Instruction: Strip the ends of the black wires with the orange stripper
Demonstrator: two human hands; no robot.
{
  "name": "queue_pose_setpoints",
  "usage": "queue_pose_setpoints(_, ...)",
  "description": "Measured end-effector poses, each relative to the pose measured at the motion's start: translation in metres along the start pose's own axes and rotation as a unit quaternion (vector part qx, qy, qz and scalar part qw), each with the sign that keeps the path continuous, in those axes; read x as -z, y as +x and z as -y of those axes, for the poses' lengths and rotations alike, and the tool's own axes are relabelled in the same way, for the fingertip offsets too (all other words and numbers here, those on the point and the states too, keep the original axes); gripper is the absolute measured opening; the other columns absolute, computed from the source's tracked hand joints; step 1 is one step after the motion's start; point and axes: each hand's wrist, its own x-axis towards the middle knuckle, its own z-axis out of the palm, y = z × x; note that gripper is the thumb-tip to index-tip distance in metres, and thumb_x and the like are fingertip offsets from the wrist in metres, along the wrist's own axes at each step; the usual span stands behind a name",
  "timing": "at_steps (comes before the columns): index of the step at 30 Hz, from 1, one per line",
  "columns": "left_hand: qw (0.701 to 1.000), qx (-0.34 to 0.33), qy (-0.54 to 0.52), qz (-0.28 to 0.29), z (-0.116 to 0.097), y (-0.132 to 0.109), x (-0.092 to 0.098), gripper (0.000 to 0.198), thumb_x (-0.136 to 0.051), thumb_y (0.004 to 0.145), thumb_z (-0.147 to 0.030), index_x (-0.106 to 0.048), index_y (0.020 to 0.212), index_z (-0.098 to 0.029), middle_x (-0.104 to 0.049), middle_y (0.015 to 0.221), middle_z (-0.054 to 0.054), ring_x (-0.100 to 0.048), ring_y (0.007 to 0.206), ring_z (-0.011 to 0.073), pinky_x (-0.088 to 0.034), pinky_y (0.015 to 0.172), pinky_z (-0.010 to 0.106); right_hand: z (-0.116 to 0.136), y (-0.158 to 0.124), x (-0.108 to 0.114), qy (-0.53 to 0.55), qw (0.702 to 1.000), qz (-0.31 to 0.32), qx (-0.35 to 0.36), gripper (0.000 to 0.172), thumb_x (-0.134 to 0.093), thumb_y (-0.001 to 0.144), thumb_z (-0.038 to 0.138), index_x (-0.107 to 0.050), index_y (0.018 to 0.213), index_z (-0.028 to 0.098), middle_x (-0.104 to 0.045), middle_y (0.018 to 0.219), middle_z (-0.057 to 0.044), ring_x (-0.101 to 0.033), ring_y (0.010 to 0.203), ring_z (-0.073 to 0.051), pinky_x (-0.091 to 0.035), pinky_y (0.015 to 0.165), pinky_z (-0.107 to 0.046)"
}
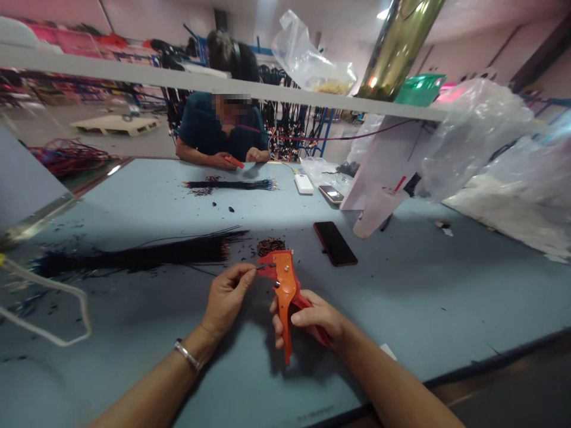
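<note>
My right hand (314, 321) is wrapped round the handles of an orange wire stripper (284, 285), whose jaws point away from me. My left hand (227, 294) pinches the end of a thin black wire (261, 268) and holds it at the stripper's jaws. A long bundle of black wires (134, 257) lies on the blue table (414, 285) just beyond my left hand. A small pile of stripped wire bits (270, 245) sits right behind the tool.
A black phone (335, 243) lies right of the tool, a plastic cup with a straw (377, 211) beyond it. Across the table a person holds an orange tool by another wire bundle (232, 185). A white device (304, 183) and second phone (331, 194) lie there. Plastic bags (473, 137) fill the right side.
</note>
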Motion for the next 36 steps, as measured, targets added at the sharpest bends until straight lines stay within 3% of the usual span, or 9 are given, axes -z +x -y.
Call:
queue_pose_setpoints(18,0.999,-0.034,-0.02,0.02,-0.0014,-0.0055,-0.0005,0.022,-0.061,0.079,-0.035,-0.069,0.074,-0.015,-0.066,0.068,0.001,-0.055,0.063,0.0124,-0.046,0.06,0.02,-0.0016,0.0001,0.0057,-0.054,0.998,-0.01,-0.006,0.032,-0.076,0.069,0.032,-0.057,0.084,0.011,-0.06,0.067,-0.003,-0.059,0.053,-0.013,-0.051,0.045,-0.023)
queue_pose_setpoints(36,0.997,-0.065,-0.003,0.027,-0.0047,-0.0086,-0.0008,0.021,-0.057,0.084,-0.032,-0.066,0.076,-0.015,-0.061,0.065,-0.001,-0.052,0.059,0.0101,-0.042,0.057,0.018,-0.0038,0.0001,0.0092,-0.083,0.996,-0.013,-0.01,0.031,-0.076,0.069,0.033,-0.057,0.078,0.011,-0.059,0.06,-0.002,-0.056,0.048,-0.011,-0.049,0.043,-0.021)
